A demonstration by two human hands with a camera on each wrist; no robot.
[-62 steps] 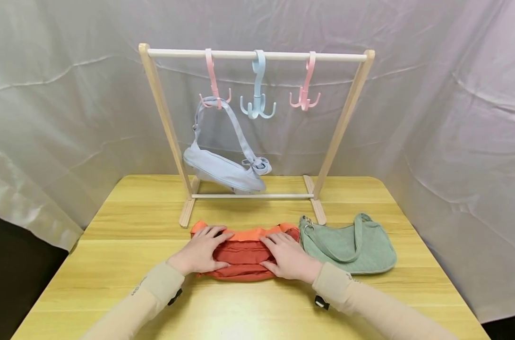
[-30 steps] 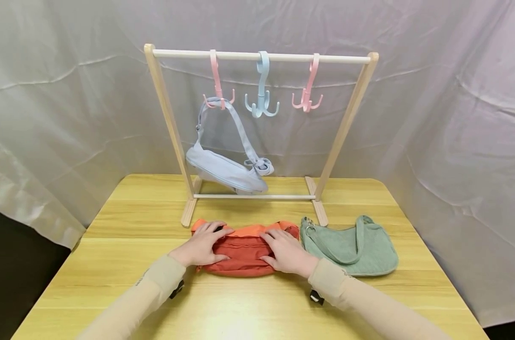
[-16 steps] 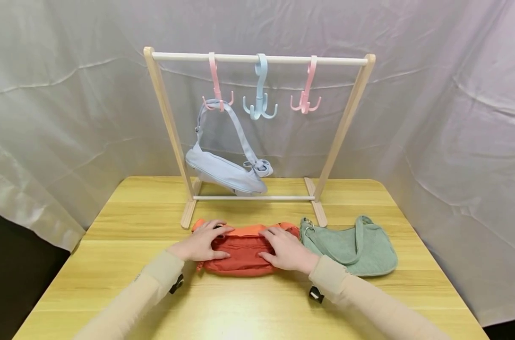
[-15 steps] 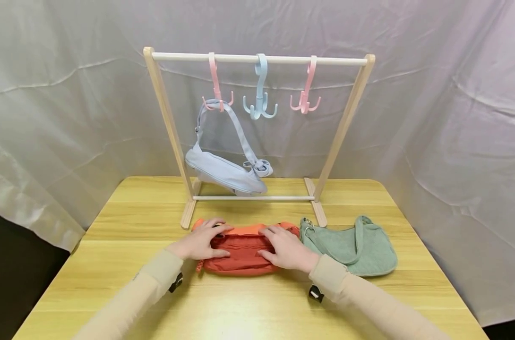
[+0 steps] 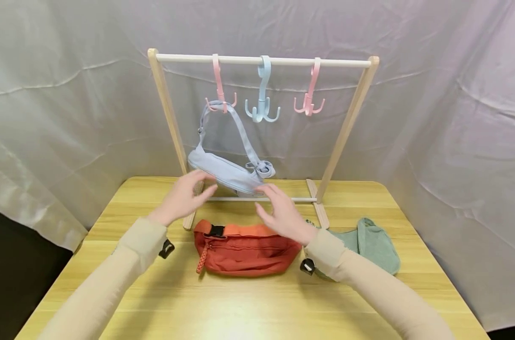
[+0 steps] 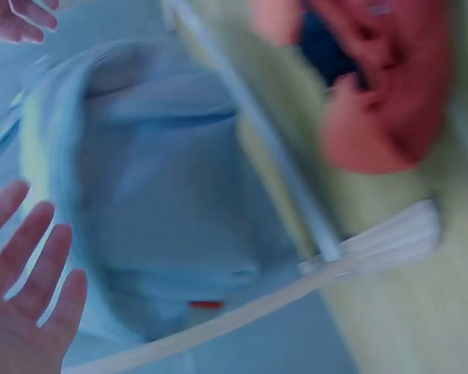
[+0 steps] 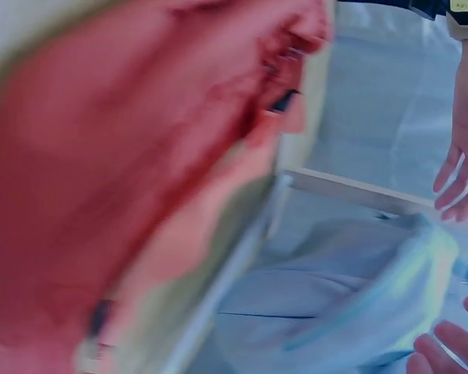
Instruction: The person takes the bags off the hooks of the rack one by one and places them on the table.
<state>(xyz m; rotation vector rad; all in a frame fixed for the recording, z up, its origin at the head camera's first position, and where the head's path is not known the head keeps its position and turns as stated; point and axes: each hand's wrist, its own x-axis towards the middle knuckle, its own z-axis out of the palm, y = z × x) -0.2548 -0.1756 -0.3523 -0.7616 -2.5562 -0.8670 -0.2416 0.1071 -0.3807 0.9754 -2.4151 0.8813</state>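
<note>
A light blue shoulder bag [image 5: 227, 172] hangs tilted by its strap from the left pink hook [image 5: 220, 89]. My left hand [image 5: 183, 196] hovers at the bag's lower left side, fingers spread and holding nothing. Near its lower right end is my right hand [image 5: 285, 215], thumb and fingers apart. Both wrist views are blurred; the left one has the blue bag [image 6: 164, 195] beside my left fingers [image 6: 39, 273]. Below my hands, a red waist bag [image 5: 249, 257] with an orange strap, black buckle and braided zip pull lies on the table.
The wooden rack [image 5: 347, 127] has a white top bar [image 5: 189, 58] with a blue hook [image 5: 262, 94] in the middle and another pink hook [image 5: 310, 92] at right. A green handbag [image 5: 382, 250] lies at right, partly behind my right sleeve [image 5: 355, 269].
Both hands have let go of the red waist bag and risen forward to the hanging blue bag. The red bag stays on the table, its buckle and zip pull now uncovered.
</note>
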